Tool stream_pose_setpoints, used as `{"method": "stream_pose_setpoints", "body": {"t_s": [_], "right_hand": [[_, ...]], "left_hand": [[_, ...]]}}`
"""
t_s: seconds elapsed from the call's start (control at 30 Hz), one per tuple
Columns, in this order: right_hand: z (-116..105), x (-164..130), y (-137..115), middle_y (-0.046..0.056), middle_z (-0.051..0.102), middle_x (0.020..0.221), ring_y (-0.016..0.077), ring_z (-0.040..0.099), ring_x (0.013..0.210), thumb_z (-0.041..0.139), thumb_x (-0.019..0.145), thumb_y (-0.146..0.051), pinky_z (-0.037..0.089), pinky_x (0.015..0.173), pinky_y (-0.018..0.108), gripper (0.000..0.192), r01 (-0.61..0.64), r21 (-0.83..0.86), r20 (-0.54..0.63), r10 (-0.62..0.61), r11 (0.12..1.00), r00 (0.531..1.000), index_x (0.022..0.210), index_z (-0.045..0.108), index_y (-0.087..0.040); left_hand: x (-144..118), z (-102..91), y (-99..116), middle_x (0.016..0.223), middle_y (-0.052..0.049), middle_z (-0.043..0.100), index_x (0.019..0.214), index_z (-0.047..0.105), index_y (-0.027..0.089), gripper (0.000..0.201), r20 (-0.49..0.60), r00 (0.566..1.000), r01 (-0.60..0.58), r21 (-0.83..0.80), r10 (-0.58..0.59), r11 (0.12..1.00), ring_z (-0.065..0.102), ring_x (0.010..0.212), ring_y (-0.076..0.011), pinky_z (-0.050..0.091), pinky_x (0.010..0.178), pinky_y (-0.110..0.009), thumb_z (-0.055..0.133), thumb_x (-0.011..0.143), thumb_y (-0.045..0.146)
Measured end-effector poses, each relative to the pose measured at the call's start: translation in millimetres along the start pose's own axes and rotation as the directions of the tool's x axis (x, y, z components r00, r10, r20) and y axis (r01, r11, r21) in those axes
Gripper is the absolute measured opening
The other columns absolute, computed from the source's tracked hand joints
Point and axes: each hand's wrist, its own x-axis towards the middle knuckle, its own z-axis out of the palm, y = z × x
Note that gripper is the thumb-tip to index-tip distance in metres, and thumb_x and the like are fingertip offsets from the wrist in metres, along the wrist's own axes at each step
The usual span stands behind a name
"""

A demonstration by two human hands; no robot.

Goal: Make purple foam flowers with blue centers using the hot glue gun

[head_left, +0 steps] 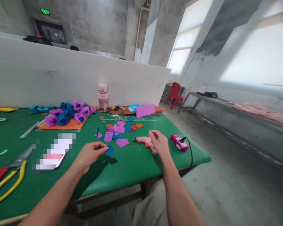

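My left hand (91,153) pinches a small blue petal-shaped piece (110,150) between thumb and fingertips, just above the table. My right hand (159,142) is at the back end of a pink glue gun (143,139) with an orange trigger, its fingers curled against it. The gun's nozzle points left, and part of its body is hidden by the hand. Beyond my hands lie loose purple petal pieces (108,137), with blue, red and brown ones among them. A bunch of purple and blue flowers (64,116) rests on orange sheets (61,125) at the back left.
On the green table (96,180) are a phone (55,153), scissors (20,160), pliers with yellow handles (20,179) and a pink bottle (103,97). A magenta power socket (179,142) with a black cable sits right. A white partition (73,78) stands behind.
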Motion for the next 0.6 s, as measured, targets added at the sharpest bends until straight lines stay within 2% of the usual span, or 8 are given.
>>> {"method": "stream_pose_setpoints", "body": {"t_s": [0.07, 0.13, 0.23, 0.33, 0.47, 0.6], "right_hand": [[-19, 5, 22, 0.006, 0.065, 0.077, 0.0173, 0.058, 0.071, 0.045, 0.079, -0.045, 0.041, 0.064, 0.027, 0.032, -0.088, -0.250, 0.002, 0.092, 0.964, 0.996, 0.079, 0.060, -0.017], [-24, 3, 37, 0.005, 0.065, 0.072, 0.0167, 0.058, 0.066, 0.050, 0.075, -0.047, 0.038, 0.060, 0.026, 0.032, -0.153, -0.365, 0.095, 0.201, 0.918, 0.975, 0.078, 0.059, -0.016], [-15, -3, 43, 0.005, 0.066, 0.073, 0.0164, 0.058, 0.064, 0.057, 0.070, -0.042, 0.034, 0.055, 0.024, 0.029, -0.158, -0.460, 0.225, 0.287, 0.874, 0.931, 0.084, 0.058, -0.016], [-6, -3, 37, 0.009, 0.067, 0.084, 0.0193, 0.059, 0.070, 0.057, 0.069, -0.034, 0.032, 0.055, 0.025, 0.026, -0.106, -0.549, 0.260, 0.291, 0.829, 0.921, 0.088, 0.058, -0.016], [-8, -3, 30, 0.013, 0.065, 0.094, 0.0206, 0.059, 0.080, 0.049, 0.075, -0.026, 0.034, 0.061, 0.026, 0.021, -0.043, -0.503, 0.322, 0.233, 0.863, 0.918, 0.090, 0.057, -0.014], [-13, -7, 19, 0.009, 0.063, 0.083, 0.0183, 0.056, 0.073, 0.045, 0.075, -0.027, 0.037, 0.061, 0.027, 0.019, -0.055, -0.321, 0.244, 0.138, 0.945, 0.960, 0.087, 0.053, -0.014]], "left_hand": [[0, -1.7, 0, 0.058, 0.002, 0.057, 0.072, 0.060, 0.014, 0.035, 0.069, 0.997, 0.045, -0.047, -0.042, 0.998, 0.025, 0.037, -0.0024, 0.013, 0.038, -0.019, 0.064, 0.061, 0.047], [0, -1.6, 0, 0.059, 0.002, 0.056, 0.072, 0.059, 0.014, 0.035, 0.111, 0.992, 0.066, -0.070, -0.058, 0.995, 0.023, 0.036, -0.0014, 0.011, 0.037, -0.019, 0.065, 0.059, 0.046], [1, 0.1, 1, 0.059, 0.001, 0.057, 0.071, 0.058, 0.014, 0.034, 0.128, 0.990, 0.063, -0.076, -0.053, 0.995, 0.023, 0.035, -0.0010, 0.012, 0.036, -0.019, 0.065, 0.059, 0.045], [3, 1.1, -2, 0.057, 0.002, 0.055, 0.070, 0.058, 0.013, 0.034, 0.125, 0.991, 0.052, -0.059, -0.045, 0.997, 0.023, 0.036, -0.0012, 0.011, 0.036, -0.019, 0.064, 0.060, 0.045], [4, -1.6, -7, 0.045, 0.007, 0.041, 0.066, 0.056, 0.014, 0.032, 0.092, 0.995, 0.049, -0.044, -0.045, 0.998, 0.021, 0.036, -0.0020, 0.010, 0.037, -0.019, 0.066, 0.057, 0.044], [4, -5.8, -7, 0.053, 0.003, 0.054, 0.065, 0.055, 0.014, 0.032, 0.201, 0.976, 0.096, -0.041, -0.086, 0.994, 0.022, 0.035, -0.0014, 0.011, 0.037, -0.019, 0.065, 0.056, 0.043]]}}
